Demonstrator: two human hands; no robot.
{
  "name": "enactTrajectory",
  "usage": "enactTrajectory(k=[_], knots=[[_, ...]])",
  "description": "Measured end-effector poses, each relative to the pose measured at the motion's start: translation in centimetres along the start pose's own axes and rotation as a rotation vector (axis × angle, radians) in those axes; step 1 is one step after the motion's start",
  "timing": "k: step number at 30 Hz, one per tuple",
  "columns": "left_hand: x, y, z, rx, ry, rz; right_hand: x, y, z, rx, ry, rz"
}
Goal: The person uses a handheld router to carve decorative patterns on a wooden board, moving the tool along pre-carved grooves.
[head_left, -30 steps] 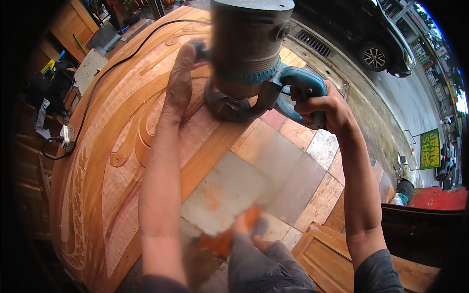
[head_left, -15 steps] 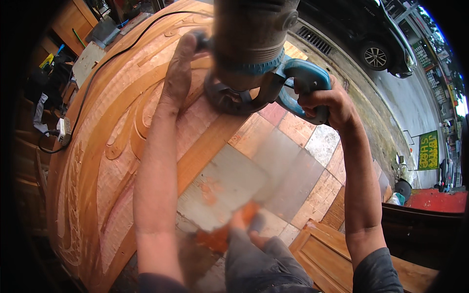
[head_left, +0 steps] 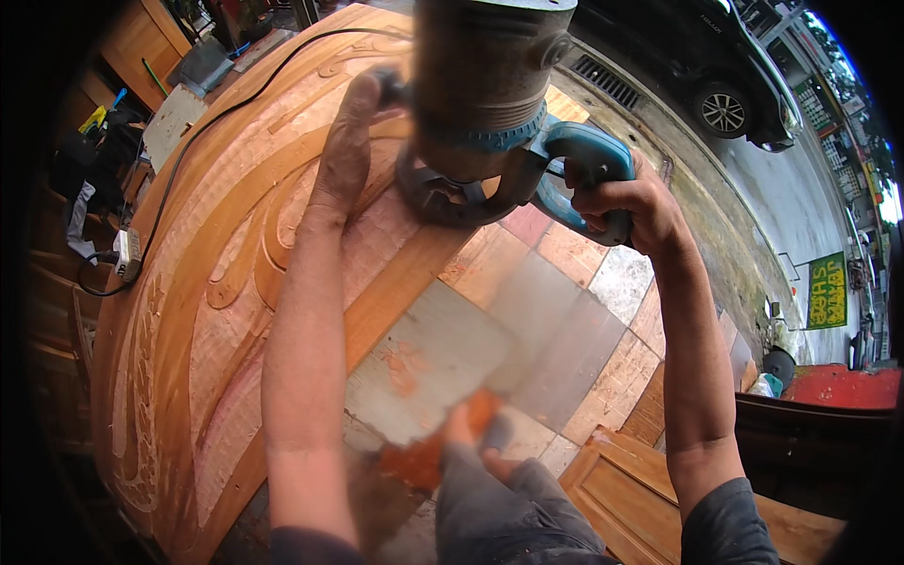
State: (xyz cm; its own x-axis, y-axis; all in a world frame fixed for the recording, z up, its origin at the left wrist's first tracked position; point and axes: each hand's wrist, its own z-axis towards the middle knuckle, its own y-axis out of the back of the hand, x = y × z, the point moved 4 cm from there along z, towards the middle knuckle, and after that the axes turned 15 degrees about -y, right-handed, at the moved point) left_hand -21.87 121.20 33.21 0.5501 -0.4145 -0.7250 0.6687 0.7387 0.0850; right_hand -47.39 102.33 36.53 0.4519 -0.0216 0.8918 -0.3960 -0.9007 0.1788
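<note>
- Evidently, the router [head_left: 480, 75] is standing upright over the right-hand edge of the carved wooden panel [head_left: 235, 207], its dark ring base [head_left: 471, 215] overlapping that edge, with the tiled floor [head_left: 428, 353] showing just beyond.
- The right hand [head_left: 640, 202] is closing fully around the blue-and-black loop handle [head_left: 586, 141] on the tool's right side.
- The left hand [head_left: 350, 141] is gripping the dark knob [head_left: 386, 83] on the opposite side; blur is obscuring exactly how far the fingers are wrapping.
- Handling, as judged: the bulky motor body is suggesting a heavy, rigid, top-heavy load, likely to tip if one side is losing support.
- Holding points: both hands are rightly using the two side grips; the cylindrical body is looking too wide for a secure hold, and its dusty surface may be offering a slippery one.
- The panel is appearing stiff and solid, though its thin raised scrolls are probably chipping easily; its plain border is offering the sounder place to grasp.
- A black cord [head_left: 226, 108] is curving across the panel toward a white socket block [head_left: 128, 252] at the left edge.
- A framed wooden piece [head_left: 621, 480] is lying at lower right, well apart from the router.
</note>
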Motion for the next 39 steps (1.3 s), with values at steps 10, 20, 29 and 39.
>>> enactTrajectory(k=[10, 20, 29, 39], knots=[[0.2, -0.2, -0.3, -0.027, 0.044, 0.001, 0.0, 0.0, -0.4, 0.021, 0.019, 0.018], [0.5, -0.2, -0.2, 0.020, -0.004, -0.020, -0.2, 0.0, -0.7, 0.023, 0.017, 0.036], [0.1, -0.3, -0.4, -0.040, 0.039, -0.035, -0.2, -0.3, -1.0, 0.036, 0.018, 0.049], [0.9, 0.7, -0.9, -0.068, 0.040, -0.033, -0.4, -0.6, -0.5, 0.043, 0.041, 0.050]])
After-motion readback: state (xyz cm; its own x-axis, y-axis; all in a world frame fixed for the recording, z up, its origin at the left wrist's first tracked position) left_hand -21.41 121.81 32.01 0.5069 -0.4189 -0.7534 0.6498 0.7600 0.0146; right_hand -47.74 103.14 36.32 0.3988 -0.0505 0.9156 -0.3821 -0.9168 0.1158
